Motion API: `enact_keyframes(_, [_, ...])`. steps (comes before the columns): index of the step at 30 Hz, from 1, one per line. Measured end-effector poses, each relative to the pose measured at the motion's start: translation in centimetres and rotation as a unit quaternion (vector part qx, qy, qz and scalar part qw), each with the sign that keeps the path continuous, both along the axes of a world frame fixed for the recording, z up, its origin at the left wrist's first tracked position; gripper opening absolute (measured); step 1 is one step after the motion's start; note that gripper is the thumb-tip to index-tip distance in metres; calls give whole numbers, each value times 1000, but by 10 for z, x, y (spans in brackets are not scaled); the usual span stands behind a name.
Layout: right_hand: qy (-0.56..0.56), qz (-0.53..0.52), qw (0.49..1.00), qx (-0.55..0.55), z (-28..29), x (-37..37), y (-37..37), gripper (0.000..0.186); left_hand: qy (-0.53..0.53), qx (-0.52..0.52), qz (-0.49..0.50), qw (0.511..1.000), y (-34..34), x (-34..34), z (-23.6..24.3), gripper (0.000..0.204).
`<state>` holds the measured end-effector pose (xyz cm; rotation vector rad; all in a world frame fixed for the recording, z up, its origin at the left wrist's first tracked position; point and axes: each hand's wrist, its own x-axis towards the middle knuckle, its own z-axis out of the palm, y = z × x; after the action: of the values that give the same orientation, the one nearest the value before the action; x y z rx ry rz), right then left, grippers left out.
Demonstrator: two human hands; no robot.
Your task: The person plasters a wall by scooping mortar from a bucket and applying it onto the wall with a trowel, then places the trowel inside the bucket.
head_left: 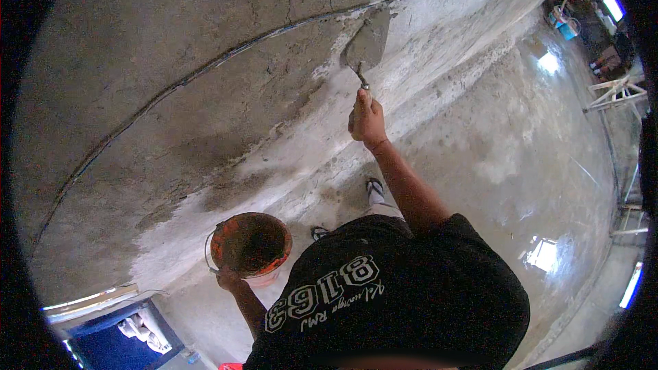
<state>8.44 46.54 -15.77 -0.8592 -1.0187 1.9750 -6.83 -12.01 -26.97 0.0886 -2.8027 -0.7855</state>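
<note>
- Evidently, rough grey mortar was being worked on the wall (192,55), and the job was judged to be only partly done.
- The handle of a trowel (367,42) was wrapped by the closed fingers of the right hand (368,120), with no gap seen in the grip.
- The blade was held up at the wall, just below a long dark line (295,25); whether firm contact was made could not be told.
- An orange bucket (281,259) was held at its near left edge by the left hand (232,281); whether rim or wire handle was gripped could not be made out.
- Dark mix (253,243) was seen inside the bucket, so supplies were not judged to be used up.
- Below the line, the left stretch was covered in grey, ending in a ragged edge.
- Along the wall's foot and to the right of the blade, a pale band (425,34) was left largely uncovered; that part was judged to be unfinished.
</note>
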Motion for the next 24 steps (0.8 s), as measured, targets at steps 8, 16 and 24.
enact_keyframes(8, [-59, -41, 991, -116, -23, 41, 2, 41, -63, 168, 10, 984, -7, 9, -17, 13])
enact_keyframes(16, [19, 9, 1000, -21, -41, 17, 23, 42, -92, 277, 25, 956, 68, 13, 43, 29])
enact_keyframes(24, [-306, 116, 935, 138, -124, 112, -24, 42, -92, 440, 16, 893, 61, 23, 61, 46])
